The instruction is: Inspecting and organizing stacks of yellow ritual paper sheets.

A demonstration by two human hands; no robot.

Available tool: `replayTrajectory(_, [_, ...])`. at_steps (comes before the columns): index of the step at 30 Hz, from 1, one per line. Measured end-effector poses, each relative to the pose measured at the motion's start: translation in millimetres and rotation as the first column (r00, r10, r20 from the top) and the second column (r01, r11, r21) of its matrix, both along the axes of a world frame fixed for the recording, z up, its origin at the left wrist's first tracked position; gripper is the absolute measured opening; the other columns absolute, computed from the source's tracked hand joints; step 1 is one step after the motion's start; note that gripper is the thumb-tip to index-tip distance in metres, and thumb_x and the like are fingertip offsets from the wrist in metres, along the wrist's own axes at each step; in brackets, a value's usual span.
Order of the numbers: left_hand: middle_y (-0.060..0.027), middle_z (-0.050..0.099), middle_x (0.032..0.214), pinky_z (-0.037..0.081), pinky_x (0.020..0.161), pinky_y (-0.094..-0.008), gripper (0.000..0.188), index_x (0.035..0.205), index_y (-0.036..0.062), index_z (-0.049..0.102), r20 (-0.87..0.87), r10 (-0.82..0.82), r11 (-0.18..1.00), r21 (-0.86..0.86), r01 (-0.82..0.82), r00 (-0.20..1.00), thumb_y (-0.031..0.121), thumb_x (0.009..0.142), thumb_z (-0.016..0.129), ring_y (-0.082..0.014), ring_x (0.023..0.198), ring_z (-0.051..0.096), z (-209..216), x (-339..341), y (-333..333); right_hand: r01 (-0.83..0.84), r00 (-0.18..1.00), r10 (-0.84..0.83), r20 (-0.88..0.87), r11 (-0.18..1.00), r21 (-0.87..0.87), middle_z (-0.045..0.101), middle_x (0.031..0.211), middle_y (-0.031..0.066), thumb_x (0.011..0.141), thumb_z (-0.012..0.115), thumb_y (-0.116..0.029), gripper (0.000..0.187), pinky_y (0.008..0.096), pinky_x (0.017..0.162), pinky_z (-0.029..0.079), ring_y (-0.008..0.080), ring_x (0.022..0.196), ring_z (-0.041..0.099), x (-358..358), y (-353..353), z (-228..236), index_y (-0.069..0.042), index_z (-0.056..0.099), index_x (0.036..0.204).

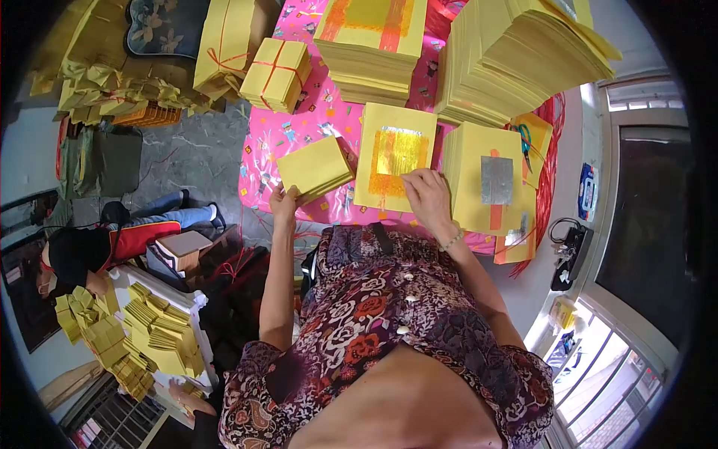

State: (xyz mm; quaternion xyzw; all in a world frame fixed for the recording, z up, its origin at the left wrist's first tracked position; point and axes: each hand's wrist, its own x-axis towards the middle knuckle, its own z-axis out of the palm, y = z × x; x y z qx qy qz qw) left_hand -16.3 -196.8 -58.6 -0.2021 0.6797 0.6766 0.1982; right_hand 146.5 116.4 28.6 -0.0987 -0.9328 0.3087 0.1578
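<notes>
1. We noted a pink-covered table (254, 142).
2. Our left hand (284, 202) gripped a yellow stack (314, 165), left of the gold-foiled sheet (396, 148).
3. Our right hand (430, 198) lay over that sheet; its grip, we couldn't tell.

- Pink-covered table (256, 153), small cartoon print
- Rear, left to right: red-tied yellow bundle (274, 73), tall yellow stack (370, 66) with orange-and-gold top, larger yellow stack (490, 71)
- Front, left to right: small yellow stack (314, 166), contact with cover unclear; gold-foil yellow paper (396, 153), thickness unclear; thick yellow stack (471, 150) with silver patch
- Right edge: bunched red strands (552, 161)
</notes>
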Motion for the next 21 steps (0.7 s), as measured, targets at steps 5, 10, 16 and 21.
replayTrajectory(5, [-0.0114,0.069,0.091,0.056,0.059,-0.0316,0.040,0.130,0.0005,0.053,-0.074,-0.046,0.973,-0.227,0.028,0.996,0.015,0.094,0.064,-0.0208,0.073,0.068,-6.5,11.2,6.9,0.019,1.000,-0.019,0.011,1.000,-0.017,0.061,0.094,0.0067,0.088,0.069,-0.011,0.013,0.0407,0.081,0.048,0.0278,0.091,0.059,4.4,1.4,0.0,-0.008,0.071,0.101])
replayTrajectory(10, [-0.0237,0.061,0.103,0.051,0.083,-0.0482,0.064,0.133,-0.0055,0.047,-0.240,-0.426,0.490,-0.872,0.000,0.872,0.028,0.083,0.069,-0.0408,0.093,0.063,6.0,17.7,14.4,0.023,1.000,-0.023,0.008,1.000,-0.019,0.062,0.094,0.0068,0.088,0.068,-0.011,0.013,0.0404,0.080,0.048,0.0274,0.092,0.060,8.4,3.2,2.2,-0.007,0.071,0.100])
replayTrajectory(16, [-0.0199,0.059,0.103,0.049,0.083,-0.0463,0.040,0.121,0.0062,0.062,-0.330,-0.678,0.421,-0.907,-0.022,0.657,0.015,0.083,0.068,-0.0384,0.093,0.060,30.9,6.7,15.4,-0.043,0.999,0.044,0.023,0.998,-0.037,0.062,0.095,0.0066,0.088,0.068,-0.014,0.015,0.0396,0.080,0.048,0.0266,0.092,0.060,17.2,4.3,13.8,-0.007,0.071,0.102])
replayTrajectory(21, [-0.0163,0.062,0.096,0.047,0.080,-0.0460,0.022,0.105,0.0074,0.068,-0.275,-0.721,0.434,-0.895,0.105,0.637,0.006,0.083,0.065,-0.0360,0.090,0.059,36.8,-5.4,21.9,-0.118,0.989,0.118,0.089,0.993,-0.004,0.062,0.098,0.0053,0.089,0.070,-0.021,0.019,0.0396,0.082,0.046,0.0255,0.095,0.059,26.0,6.9,24.0,-0.009,0.071,0.104])
